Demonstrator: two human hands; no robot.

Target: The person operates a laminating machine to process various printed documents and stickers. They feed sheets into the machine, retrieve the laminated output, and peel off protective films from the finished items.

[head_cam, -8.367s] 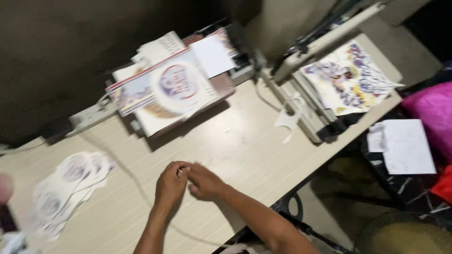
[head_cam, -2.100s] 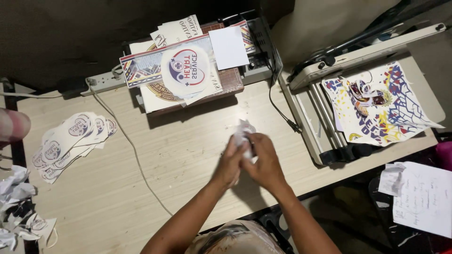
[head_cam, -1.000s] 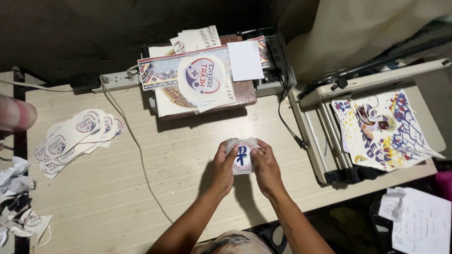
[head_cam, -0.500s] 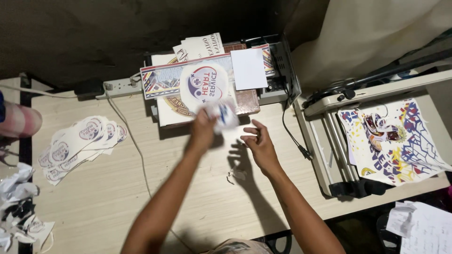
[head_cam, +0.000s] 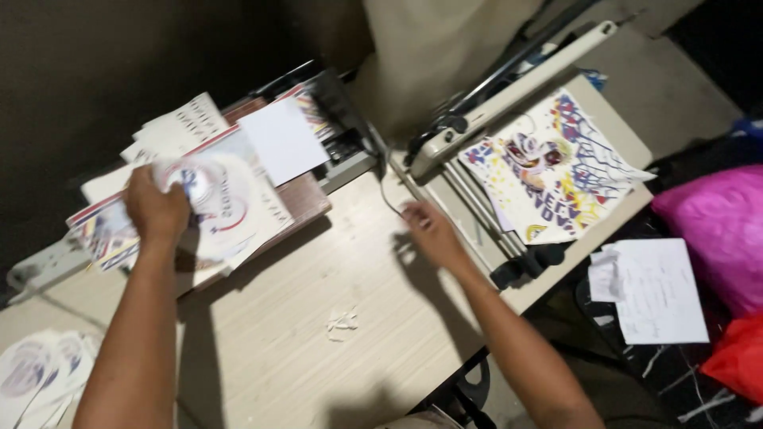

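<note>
A round sticker (head_cam: pixel 195 181) is pinned under the curled fingers of the left hand (head_cam: pixel 156 208), pressed onto the print stack (head_cam: pixel 238 214). Over the table (head_cam: pixel 334 270), the right hand (head_cam: pixel 429 230) is spread empty beside the cutter (head_cam: pixel 509 87).

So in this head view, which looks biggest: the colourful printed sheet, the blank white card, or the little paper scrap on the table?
Largest to smallest:
1. colourful printed sheet
2. blank white card
3. paper scrap
</note>
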